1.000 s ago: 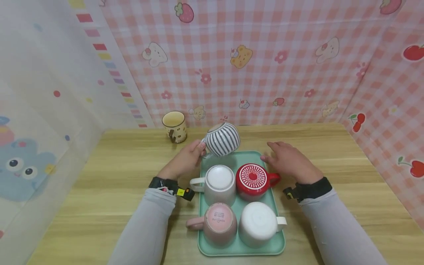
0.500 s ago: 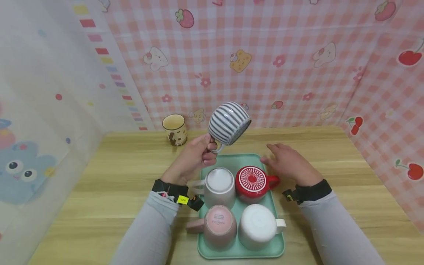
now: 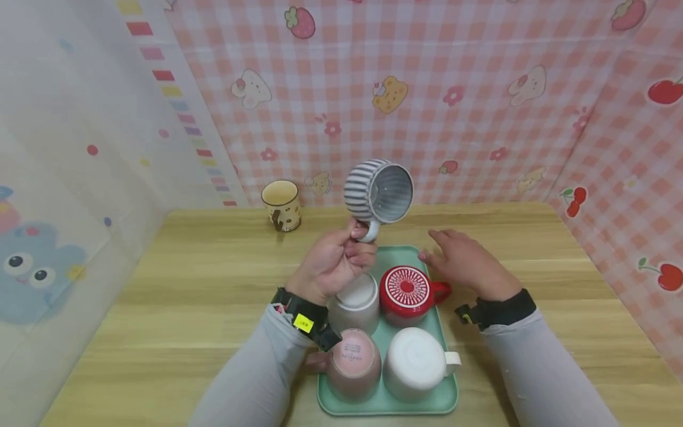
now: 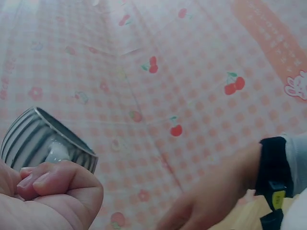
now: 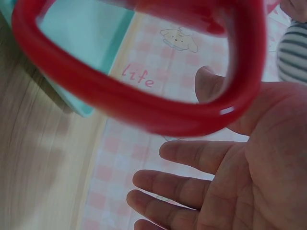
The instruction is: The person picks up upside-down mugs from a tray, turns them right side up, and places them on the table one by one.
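My left hand (image 3: 336, 258) pinches the handle of a striped grey-and-white mug (image 3: 360, 188), held tilted above the tray's far end with its mouth turned to the right. In the left wrist view the curled fingers (image 4: 57, 179) cover most of the handle of that striped mug (image 4: 29, 141). Fingers extended, my right hand (image 3: 466, 261) is just right of the upside-down red mug (image 3: 407, 292) and holds nothing. The red mug's handle (image 5: 158, 115) looms large beside the right palm (image 5: 273, 158) in the right wrist view.
A green tray (image 3: 389, 408) carries upside-down mugs: a ribbed white one (image 3: 354, 305) partly behind my left hand, a pink one (image 3: 353, 362) and a plain white one (image 3: 418, 362). A yellow mug (image 3: 281, 204) stands upright at the back left, near the checked cloth wall (image 3: 331, 89).
My left hand has lifted the striped mug and moved right. It has turned the mug from base up to mouth facing right. The right hand has hardly moved.
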The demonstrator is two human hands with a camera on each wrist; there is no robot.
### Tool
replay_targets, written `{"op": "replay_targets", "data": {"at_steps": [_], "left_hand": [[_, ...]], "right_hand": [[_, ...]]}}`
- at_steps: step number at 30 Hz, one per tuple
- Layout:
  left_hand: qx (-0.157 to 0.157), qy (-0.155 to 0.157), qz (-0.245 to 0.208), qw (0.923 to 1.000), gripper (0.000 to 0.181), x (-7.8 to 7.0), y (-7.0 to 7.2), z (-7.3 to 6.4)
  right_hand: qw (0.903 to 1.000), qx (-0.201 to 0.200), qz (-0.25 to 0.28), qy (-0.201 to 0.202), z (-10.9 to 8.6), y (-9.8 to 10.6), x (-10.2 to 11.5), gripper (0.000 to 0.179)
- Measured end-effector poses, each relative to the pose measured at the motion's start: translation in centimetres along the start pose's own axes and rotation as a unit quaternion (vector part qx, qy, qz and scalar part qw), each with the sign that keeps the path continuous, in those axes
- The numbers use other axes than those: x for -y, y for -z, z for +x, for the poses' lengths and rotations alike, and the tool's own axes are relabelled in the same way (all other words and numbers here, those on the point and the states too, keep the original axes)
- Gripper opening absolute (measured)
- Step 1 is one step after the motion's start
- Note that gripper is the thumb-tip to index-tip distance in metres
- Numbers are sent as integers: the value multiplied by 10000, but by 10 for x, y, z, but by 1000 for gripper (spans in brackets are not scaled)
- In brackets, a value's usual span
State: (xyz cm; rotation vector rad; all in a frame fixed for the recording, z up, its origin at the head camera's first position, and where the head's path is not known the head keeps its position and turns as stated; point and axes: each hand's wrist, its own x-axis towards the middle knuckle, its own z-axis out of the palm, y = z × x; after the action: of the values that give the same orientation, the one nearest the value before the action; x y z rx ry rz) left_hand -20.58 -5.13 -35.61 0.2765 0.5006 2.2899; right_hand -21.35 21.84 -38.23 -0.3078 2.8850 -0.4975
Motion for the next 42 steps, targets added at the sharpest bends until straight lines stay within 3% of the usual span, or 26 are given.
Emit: {"op": "replay_targets", "data": {"at_steps": [6, 10, 17, 20, 23, 27, 33, 38, 42], "left_hand": [[-241, -16, -66, 9997, 35, 8, 0, 2], [-229, -34, -87, 9997, 35, 10, -2, 2], [-130, 71, 12, 9999, 35, 12, -8, 2], [-176, 121, 191, 9996, 34, 12, -9, 2], [-394, 97, 626, 9972, 33, 12, -11, 0], [-858, -13, 1491, 9851, 34, 12, -13, -1], [-1340, -124, 2681, 9539, 28, 17, -17, -2], [-1696, -94, 3103, 9354, 26, 22, -19, -3], [-1785, 58, 3369, 9244, 30, 24, -23, -5]], "right_hand": [[9993, -149, 118, 316, -4, 8, 7, 72], [9958, -247, 383, 793, -14, 16, 19, 66], [9703, -590, 1384, 1897, -33, 24, 44, 51], [9592, -636, 1812, 2075, -39, 23, 53, 46], [9546, -683, 2070, 2029, -42, 20, 60, 42], [9553, -863, 2224, 1743, -43, 17, 64, 36], [9534, -1227, 2424, 1312, -44, 16, 67, 25], [9518, -1419, 2495, 1078, -45, 16, 69, 24], [9505, -1392, 2639, 867, -47, 19, 71, 25]]}}
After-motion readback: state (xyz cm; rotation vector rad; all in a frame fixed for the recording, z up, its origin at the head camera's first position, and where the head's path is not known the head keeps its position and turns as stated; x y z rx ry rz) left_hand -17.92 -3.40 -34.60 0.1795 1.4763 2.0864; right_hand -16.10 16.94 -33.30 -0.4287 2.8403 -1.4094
